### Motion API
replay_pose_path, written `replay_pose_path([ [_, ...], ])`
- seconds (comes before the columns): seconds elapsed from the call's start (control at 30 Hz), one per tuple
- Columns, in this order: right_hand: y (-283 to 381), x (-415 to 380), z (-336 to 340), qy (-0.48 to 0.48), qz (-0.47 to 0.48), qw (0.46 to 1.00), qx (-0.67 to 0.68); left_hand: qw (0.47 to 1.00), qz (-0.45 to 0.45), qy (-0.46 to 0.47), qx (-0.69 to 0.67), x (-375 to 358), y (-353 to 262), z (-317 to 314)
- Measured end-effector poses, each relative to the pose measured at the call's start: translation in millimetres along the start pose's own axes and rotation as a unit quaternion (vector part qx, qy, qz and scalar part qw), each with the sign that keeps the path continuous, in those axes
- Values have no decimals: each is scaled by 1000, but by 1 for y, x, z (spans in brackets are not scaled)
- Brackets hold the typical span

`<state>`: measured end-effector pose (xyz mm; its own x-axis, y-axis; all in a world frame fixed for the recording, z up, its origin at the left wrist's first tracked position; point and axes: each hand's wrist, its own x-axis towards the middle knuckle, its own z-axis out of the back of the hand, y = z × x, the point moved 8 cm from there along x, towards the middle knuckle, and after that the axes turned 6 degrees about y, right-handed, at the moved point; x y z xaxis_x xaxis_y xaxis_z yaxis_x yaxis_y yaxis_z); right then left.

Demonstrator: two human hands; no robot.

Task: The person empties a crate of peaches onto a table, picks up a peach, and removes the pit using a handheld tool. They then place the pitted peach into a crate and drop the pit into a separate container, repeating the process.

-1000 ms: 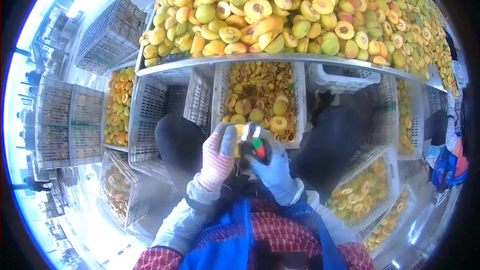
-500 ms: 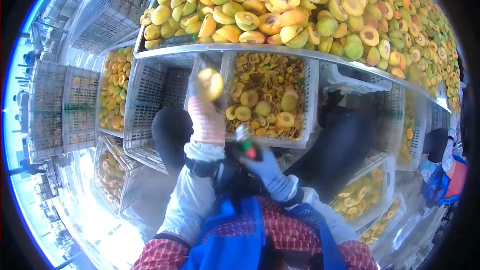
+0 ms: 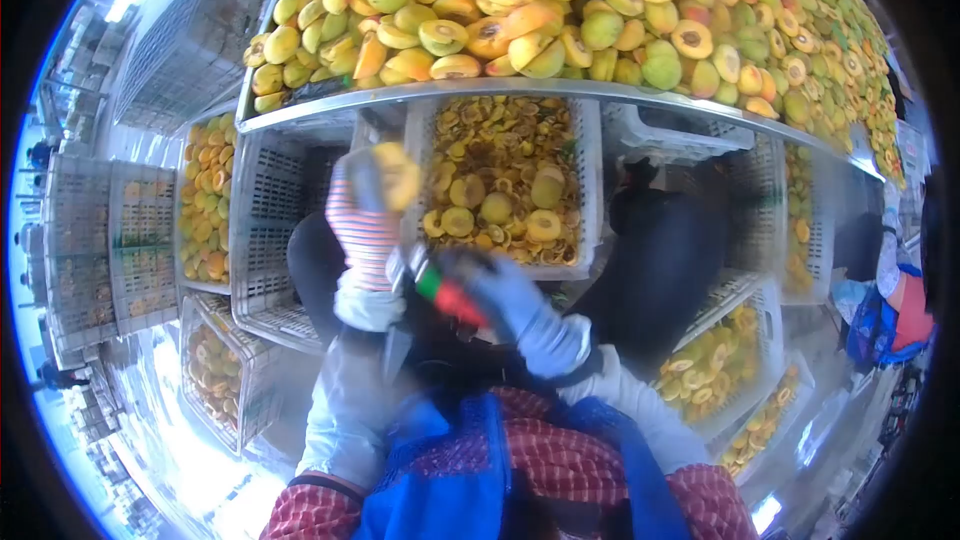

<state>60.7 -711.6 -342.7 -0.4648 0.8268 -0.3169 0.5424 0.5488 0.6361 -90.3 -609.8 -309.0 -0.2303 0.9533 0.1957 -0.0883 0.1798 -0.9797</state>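
Observation:
My left hand (image 3: 362, 202), in a striped glove, is closed around a yellow peach half (image 3: 400, 176), which is blurred. Lower and to the right, my right hand (image 3: 508, 298), in a grey-blue glove, grips a tool with a red and green handle (image 3: 448, 295). The tool's shiny metal end points left, close to my left wrist; its exact shape is smeared. Between my knees stands a white crate (image 3: 590, 180) with peach scraps and several halves in it, just right of my left hand.
Ahead, a metal-edged table (image 3: 420, 92) bears a large heap of peach halves (image 3: 540, 20). A dark-walled crate (image 3: 268, 210) stands to my left, beside a crate of peaches (image 3: 207, 200). More fruit crates (image 3: 715, 360) are at lower right. Another person (image 3: 890, 310) is at the far right.
The view has shifted slightly, the scene sliding left in it. My right hand has brought the tool leftward, nearer my left wrist. The peach half stays in my left hand.

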Motion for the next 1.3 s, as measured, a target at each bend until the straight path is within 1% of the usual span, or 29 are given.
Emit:
replay_pose_path([
  [0.03,19,2,15,32,13,995,96,983,110,10,-144,0,1,0],
  [0.07,40,5,29,67,27,979,188,934,217,19,-282,-8,-2,-7],
  [0.1,64,12,33,124,54,954,269,918,261,26,-297,-16,3,-9],
  [0.13,85,16,33,182,81,917,346,900,304,33,-310,-25,8,-12],
  [0.2,111,14,14,243,91,848,462,876,329,86,-342,-57,8,-42],
  [0.23,122,13,-2,275,92,806,516,854,338,137,-372,-73,4,-65],
  [0.27,127,13,-18,306,88,787,529,831,348,228,-368,-90,4,-86],
  [0.3,129,12,-36,337,82,766,542,776,384,219,-451,-107,8,-109],
  [0.33,130,11,-46,350,83,755,549,711,435,236,-500,-121,-24,-135],
  [0.4,133,9,-68,376,82,733,561,491,468,270,-683,-160,-5,-148],
  [0.43,136,11,-67,374,92,734,559,490,443,275,-699,-172,1,-155],
  [0.47,140,12,-66,372,104,737,555,530,410,286,-685,-177,0,-154],
  [0.5,143,17,-50,284,174,813,477,569,377,294,-669,-181,-1,-152],
  [0.53,150,16,-30,188,242,870,387,589,417,255,-644,-176,-5,-153],
  [0.57,157,11,-10,87,305,903,289,606,456,215,-616,-172,-10,-152],
  [0.6,165,3,6,-18,359,914,185,620,492,174,-585,-169,-16,-151],
  [0.63,170,-8,16,-176,379,906,74,638,508,143,-561,-163,-26,-146],
  [0.67,171,-11,25,-214,401,889,55,655,521,111,-536,-159,-27,-138],
  [0.7,170,-13,33,-251,421,871,37,676,494,117,-533,-153,-17,-133],
  [0.73,170,-18,39,-287,439,851,18,712,429,200,-519,-148,-25,-131],
  [0.8,169,-19,48,-290,445,845,61,796,378,210,-424,-149,-18,-124],
  [0.9,167,-17,71,-287,463,830,116,753,420,197,-467,-159,-26,-126],
  [1.0,168,-17,89,-295,455,829,138,748,426,228,-455,-163,-31,-130],
  [1.03,170,-24,87,-329,459,820,96,753,410,245,-452,-164,-28,-132],
  [1.13,164,-18,94,-305,502,805,86,765,434,207,-429,-167,-22,-130],
  [1.17,161,-15,96,-301,512,801,70,754,458,186,-432,-171,-20,-132],
  [1.23,169,-25,75,-349,495,772,-191,732,504,140,-437,-180,-19,-135],
  [1.27,172,-25,65,-346,528,690,-356,728,514,137,-434,-184,-19,-136],
  [1.3,173,-29,46,-345,563,571,-489,724,523,133,-430,-189,-19,-136],
])
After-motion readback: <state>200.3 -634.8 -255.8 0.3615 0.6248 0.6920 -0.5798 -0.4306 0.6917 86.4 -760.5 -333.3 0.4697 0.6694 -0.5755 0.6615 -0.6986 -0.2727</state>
